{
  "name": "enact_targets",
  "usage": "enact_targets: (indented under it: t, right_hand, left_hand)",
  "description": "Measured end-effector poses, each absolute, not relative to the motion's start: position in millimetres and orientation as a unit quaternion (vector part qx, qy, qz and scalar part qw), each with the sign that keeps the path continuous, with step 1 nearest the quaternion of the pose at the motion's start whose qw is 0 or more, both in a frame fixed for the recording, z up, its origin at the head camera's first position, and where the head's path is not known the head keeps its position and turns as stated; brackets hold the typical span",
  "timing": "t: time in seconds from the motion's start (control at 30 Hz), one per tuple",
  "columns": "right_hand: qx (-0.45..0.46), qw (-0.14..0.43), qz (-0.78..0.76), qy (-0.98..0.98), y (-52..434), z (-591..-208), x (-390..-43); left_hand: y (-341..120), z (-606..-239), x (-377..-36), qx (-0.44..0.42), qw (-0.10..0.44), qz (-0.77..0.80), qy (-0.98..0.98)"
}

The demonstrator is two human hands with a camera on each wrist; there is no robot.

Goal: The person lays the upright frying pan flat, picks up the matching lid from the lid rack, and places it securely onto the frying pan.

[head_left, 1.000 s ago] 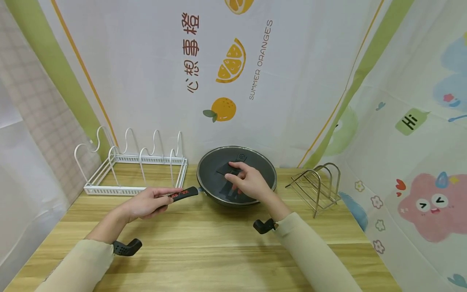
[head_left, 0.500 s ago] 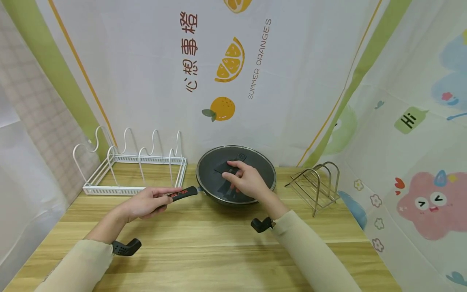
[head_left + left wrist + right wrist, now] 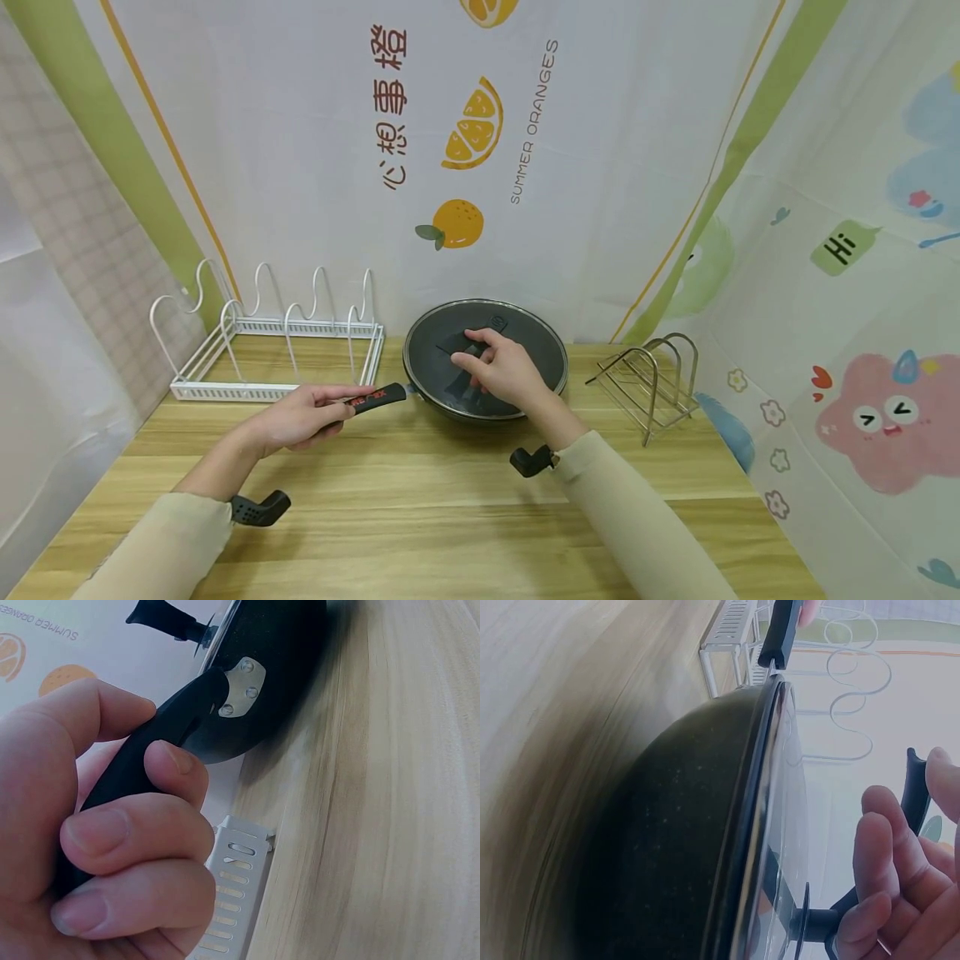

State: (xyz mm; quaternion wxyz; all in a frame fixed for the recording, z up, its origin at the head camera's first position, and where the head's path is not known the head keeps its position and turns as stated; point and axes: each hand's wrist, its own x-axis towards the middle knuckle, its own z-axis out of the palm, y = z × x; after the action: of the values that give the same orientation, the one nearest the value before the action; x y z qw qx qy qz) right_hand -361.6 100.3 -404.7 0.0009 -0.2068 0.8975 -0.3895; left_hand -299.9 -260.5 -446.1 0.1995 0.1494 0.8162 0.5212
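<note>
Left hand (image 3: 300,414) grips pan handle (image 3: 378,397); right hand (image 3: 506,375) seemingly clasps lid knob (image 3: 455,343).

The left hand (image 3: 112,847) fills the lower left of the left wrist view. Its fingers (image 3: 135,832) and thumb curl round the black handle (image 3: 161,742) of the pan (image 3: 281,667). The handle joins the pan's dark wall at a metal plate (image 3: 241,688) with three rivets. The pan rests on the wooden desk (image 3: 390,795), which fills the right half of the view. A lid rim (image 3: 217,637) shows along the pan's edge, with a black knob (image 3: 161,615) standing off it at the top. A white slotted rack rail (image 3: 232,892) lies on the desk just beside the hand. Orange fruit prints mark the backdrop (image 3: 67,645) at upper left.
</note>
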Motion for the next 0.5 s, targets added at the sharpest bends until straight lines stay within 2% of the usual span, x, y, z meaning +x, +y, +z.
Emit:
enact_targets:
  t: [0.5]
  right_hand:
    - [-0.199, -0.020, -0.371, 0.907, 90.4, -403.5, -361.8]
  left_hand:
    - [-260.1, -448.0, -301.6, 0.175, 0.195, 0.520, 0.813]
